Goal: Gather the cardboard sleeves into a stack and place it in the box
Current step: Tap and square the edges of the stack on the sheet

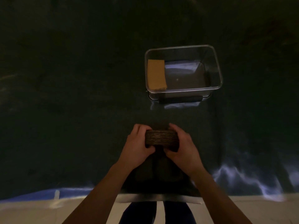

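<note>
Stack of brown corrugated cardboard sleeves (161,137) clasped between left hand (137,145) and right hand (182,147), seemingly gathered; transfer to clear plastic box (215,65) remains.

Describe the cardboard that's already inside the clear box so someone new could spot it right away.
Find the clear plastic box on the dark table, beyond the hands. Inside, against its left wall, lies a tan cardboard stack, lying flat. Unlike the dark stack held edge-on between both hands, it is brightly lit.

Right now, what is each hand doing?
Left hand: closed on the left end of the stack of cardboard sleeves.
Right hand: closed on its right end.
</note>
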